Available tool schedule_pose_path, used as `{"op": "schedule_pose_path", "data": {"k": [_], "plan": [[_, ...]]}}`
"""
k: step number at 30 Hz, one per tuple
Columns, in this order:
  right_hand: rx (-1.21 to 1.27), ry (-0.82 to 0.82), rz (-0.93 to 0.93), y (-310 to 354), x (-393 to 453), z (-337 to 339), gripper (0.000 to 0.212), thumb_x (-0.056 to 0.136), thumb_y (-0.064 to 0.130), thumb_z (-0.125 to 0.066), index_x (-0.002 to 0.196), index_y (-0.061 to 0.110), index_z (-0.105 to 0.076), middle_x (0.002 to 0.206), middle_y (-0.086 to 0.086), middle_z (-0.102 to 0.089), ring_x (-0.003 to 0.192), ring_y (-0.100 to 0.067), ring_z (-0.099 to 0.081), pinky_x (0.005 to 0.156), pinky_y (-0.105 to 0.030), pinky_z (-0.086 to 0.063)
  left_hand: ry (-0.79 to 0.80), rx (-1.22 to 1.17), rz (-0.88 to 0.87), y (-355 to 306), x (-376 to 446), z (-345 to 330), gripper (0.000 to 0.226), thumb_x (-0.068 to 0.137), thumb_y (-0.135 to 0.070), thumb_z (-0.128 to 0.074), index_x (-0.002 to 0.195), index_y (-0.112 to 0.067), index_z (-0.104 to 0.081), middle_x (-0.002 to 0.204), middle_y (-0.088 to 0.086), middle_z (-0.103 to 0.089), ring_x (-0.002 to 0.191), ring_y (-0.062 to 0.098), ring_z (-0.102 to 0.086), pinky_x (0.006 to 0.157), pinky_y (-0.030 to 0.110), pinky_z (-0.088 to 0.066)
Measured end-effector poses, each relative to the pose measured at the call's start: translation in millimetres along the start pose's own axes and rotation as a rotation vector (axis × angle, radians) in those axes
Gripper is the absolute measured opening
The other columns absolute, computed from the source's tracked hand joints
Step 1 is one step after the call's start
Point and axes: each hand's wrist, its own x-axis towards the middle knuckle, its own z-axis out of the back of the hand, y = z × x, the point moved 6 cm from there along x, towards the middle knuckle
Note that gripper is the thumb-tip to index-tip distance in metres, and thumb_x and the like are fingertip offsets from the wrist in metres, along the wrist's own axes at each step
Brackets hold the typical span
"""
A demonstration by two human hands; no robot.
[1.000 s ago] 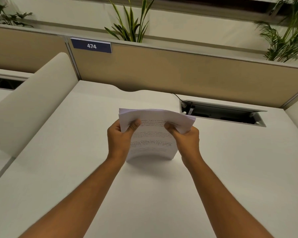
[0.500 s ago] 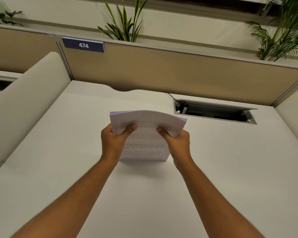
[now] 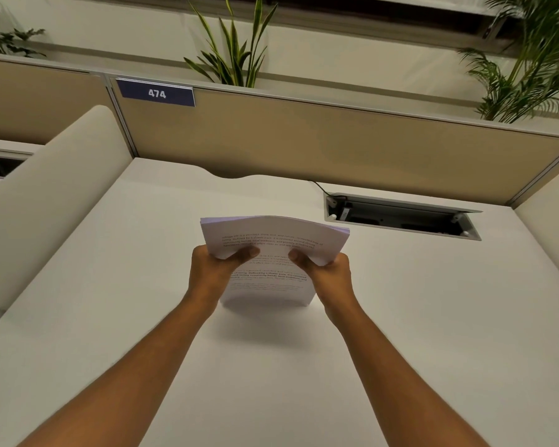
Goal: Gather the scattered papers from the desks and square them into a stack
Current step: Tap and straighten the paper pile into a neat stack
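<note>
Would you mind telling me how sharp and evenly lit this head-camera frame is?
Head view: warm, soft light; the paper stack casts a faint shadow on the desk; its print is only partly legible; the palm at right is smeared; wide-angle bending curves the partition.

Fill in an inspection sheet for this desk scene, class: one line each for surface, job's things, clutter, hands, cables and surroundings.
Surface: white desk, bare around the hands.
Job's things: paper stack, printed side facing the camera, upright with its bottom edge at the desk, top bowed; no loose sheets seen.
Clutter: nothing seen.
Hands: left hand and right hand grip the stack's sides, thumbs on the front.
Cables: one dark cable runs into the open cable tray.
Surroundings: tan partition with sign 474; plants behind; cream side dividers.
</note>
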Motion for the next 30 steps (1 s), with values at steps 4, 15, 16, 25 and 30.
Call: {"op": "schedule_pose_path", "data": {"k": [4,15,16,25,30], "plan": [[-0.001,0.001,-0.022,-6.8,1.8,-1.4,0.035,0.066,0.048,-0.091,0.088,0.069,-0.073,0.096,0.029,-0.08,0.089,0.005,-0.074,0.074,-0.024,-0.06,0.003,0.026,0.008,3.5,4.3,1.5,0.048,0.054,-0.05,-0.1,0.096,-0.036,-0.084,0.093,-0.016,-0.088,0.099,0.027,-0.081,0.086,0.043,-0.066],[-0.023,0.056,0.002,-9.2,9.2,-0.4,0.037,0.068,0.038,-0.093,0.094,0.06,-0.077,0.099,0.021,-0.081,0.091,0.002,-0.076,0.066,-0.013,-0.06,0.009,0.083,0.01,14.9,8.9,0.0,0.046,0.058,-0.043,-0.099,0.1,-0.038,-0.081,0.09,-0.021,-0.086,0.1,0.023,-0.079,0.083,0.04,-0.066],[-0.019,0.052,0.003,-9.9,10.2,1.1,0.037,0.068,0.037,-0.093,0.093,0.06,-0.077,0.099,0.022,-0.081,0.091,0.002,-0.075,0.066,-0.013,-0.06,0.002,0.085,0.009,15.5,9.3,0.5,0.047,0.058,-0.043,-0.099,0.101,-0.038,-0.081,0.091,-0.021,-0.086,0.101,0.024,-0.079,0.085,0.042,-0.066],[-0.019,0.074,-0.001,-26.8,12.9,4.5,0.036,0.073,0.029,-0.094,0.097,0.053,-0.079,0.105,0.014,-0.083,0.094,-0.005,-0.078,0.076,-0.022,-0.064,0.014,0.081,0.021,26.0,13.1,1.6,0.064,0.058,-0.038,-0.101,0.117,-0.018,-0.084,0.112,0.007,-0.087,0.107,0.036,-0.079,0.097,0.057,-0.066],[-0.083,0.097,-0.061,-59.1,7.8,10.2,0.036,0.083,0.016,-0.09,0.111,0.036,-0.08,0.11,0.009,-0.082,0.099,-0.017,-0.078,0.093,-0.039,-0.065,0.078,0.104,0.076,36.7,11.1,3.9,0.062,0.056,-0.033,-0.109,0.112,-0.022,-0.084,0.108,0.001,-0.088,0.106,0.03,-0.081,0.1,0.054,-0.066]]}}
